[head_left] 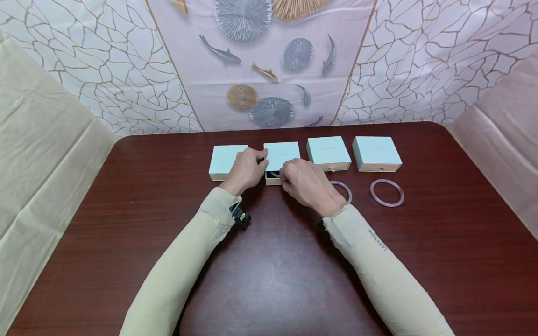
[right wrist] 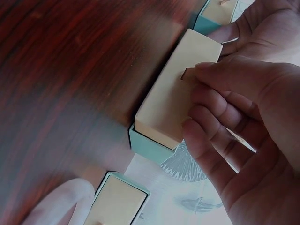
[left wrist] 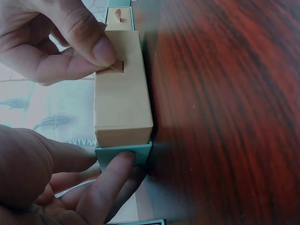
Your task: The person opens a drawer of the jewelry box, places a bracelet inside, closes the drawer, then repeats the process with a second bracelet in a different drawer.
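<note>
A pale mint box (head_left: 281, 154) with a sliding cream drawer (left wrist: 123, 103) sits second from the left in a row. Its drawer is partly pulled out toward me, and part of a ring (head_left: 274, 174) shows inside the dark interior. My left hand (head_left: 247, 168) holds the left end of the mint sleeve, fingers against its side. Between thumb and finger, my right hand (head_left: 306, 184) pinches the small ribbon tab (right wrist: 188, 74) on the drawer's front. That hand covers the drawer's right part in the head view.
Another mint box (head_left: 227, 161) stands just left, partly behind my left hand. To the right are a third box (head_left: 329, 148) and a fourth box (head_left: 377, 150). One mauve bangle (head_left: 387, 204) lies before the fourth; another bangle (head_left: 350, 193) is partly hidden by my right hand.
</note>
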`<state>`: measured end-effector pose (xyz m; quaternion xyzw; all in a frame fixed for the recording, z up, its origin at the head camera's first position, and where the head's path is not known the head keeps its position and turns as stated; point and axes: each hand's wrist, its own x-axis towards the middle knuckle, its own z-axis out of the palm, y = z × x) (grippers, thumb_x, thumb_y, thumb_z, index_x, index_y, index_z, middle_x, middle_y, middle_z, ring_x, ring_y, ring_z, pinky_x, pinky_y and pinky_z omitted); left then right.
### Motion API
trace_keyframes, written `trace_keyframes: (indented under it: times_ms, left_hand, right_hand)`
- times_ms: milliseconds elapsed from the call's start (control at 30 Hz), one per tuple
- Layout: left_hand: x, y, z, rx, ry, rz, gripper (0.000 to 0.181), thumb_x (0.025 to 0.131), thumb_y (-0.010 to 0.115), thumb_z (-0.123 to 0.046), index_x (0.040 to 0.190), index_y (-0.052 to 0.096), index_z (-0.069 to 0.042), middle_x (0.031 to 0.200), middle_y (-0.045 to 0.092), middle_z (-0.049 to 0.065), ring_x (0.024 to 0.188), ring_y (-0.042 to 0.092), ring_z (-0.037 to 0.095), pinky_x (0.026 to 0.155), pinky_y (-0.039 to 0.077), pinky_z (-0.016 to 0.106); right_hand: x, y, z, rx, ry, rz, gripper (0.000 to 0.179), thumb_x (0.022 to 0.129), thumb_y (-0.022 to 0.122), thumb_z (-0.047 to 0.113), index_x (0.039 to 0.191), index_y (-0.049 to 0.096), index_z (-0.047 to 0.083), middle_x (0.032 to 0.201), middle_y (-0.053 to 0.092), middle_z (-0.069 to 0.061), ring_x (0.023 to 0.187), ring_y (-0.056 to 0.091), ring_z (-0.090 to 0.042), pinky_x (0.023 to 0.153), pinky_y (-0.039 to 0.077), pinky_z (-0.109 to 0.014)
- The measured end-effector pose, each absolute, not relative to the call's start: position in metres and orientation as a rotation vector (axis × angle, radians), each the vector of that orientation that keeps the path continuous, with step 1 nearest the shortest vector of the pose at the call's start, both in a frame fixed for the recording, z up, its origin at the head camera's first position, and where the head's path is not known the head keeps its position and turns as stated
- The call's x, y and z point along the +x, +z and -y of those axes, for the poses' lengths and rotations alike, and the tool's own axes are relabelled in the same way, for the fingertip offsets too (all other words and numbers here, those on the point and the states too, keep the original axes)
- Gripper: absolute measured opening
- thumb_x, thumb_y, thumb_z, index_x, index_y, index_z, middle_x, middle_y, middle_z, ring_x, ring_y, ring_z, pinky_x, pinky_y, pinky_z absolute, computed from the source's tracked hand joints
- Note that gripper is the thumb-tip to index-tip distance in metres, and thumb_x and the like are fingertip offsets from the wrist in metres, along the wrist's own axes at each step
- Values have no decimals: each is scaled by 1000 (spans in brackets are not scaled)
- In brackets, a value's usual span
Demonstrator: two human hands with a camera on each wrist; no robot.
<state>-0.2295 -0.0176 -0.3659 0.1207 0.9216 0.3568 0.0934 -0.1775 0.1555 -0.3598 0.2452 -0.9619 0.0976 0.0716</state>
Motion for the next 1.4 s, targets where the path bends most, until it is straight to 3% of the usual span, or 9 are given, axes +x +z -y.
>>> trace_keyframes:
  times_ms: [400,500,600,733,1400]
  left_hand:
    - [-230,-365,18,350,1045,-2733,43,108,50,-20,151,49,-16,152,54,6,40,33,10,54,39,24]
    - [-230,-365,17,346,1041,-2725,44,108,50,-20,152,48,-17,140,64,11,40,33,10,55,39,23]
    - [-230,-365,17,343,1041,-2723,44,108,50,-21,152,47,-17,139,65,11,41,33,10,55,39,24]
    - [-229,-364,18,341,1050,-2724,44,108,50,-20,152,48,-17,153,53,6,41,33,10,55,39,24]
    - [-231,-365,18,353,1027,-2749,42,108,51,-21,150,51,-17,156,49,2,44,34,11,61,41,27]
  right_hand:
    - [-178,-361,-156,748,295,2868,24,85,65,-2,69,69,15,74,65,1,72,61,-13,63,50,-29]
    - [-178,-361,-156,747,291,2867,23,85,66,-2,71,71,14,75,66,1,74,63,-14,64,52,-30]
    - [-179,-362,-156,745,286,2867,22,85,66,-2,71,71,14,75,67,1,75,64,-15,65,53,-30]
    - [-180,-362,-156,740,293,2867,22,86,66,-2,71,70,14,75,66,1,75,65,-16,65,53,-31]
    - [-180,-361,-156,725,303,2870,26,85,65,-2,67,67,15,73,64,1,73,62,-14,64,52,-31]
